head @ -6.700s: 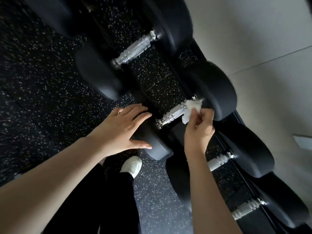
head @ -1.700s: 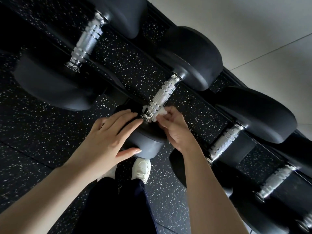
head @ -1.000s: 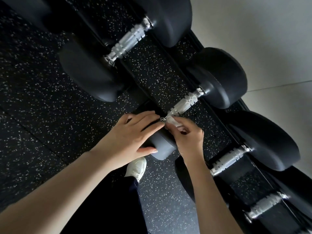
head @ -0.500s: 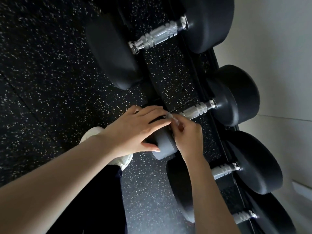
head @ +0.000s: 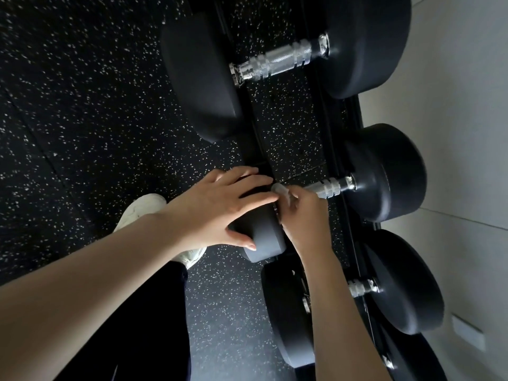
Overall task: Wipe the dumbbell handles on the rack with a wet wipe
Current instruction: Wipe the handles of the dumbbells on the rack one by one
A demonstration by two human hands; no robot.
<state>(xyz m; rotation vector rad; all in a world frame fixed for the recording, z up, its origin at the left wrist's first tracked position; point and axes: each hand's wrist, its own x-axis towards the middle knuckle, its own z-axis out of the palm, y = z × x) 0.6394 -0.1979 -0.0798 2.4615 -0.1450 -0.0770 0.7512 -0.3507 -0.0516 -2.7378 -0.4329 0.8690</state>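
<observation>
Pinching wet wipe (head: 281, 191) on dumbbell handle (head: 327, 187), right hand (head: 305, 215), left hand (head: 220, 207) spread atop weight head (head: 266, 235)

Dim, wide-angle-warped picture (glare on chrome).

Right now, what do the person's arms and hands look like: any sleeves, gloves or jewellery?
Both are bare. The left hand and right hand wear no gloves, and no ring, watch or wristband shows. The left forearm and right forearm are uncovered as far as the frame reaches, so no sleeve is in view. Below them are dark trousers and a white shoe.
</observation>
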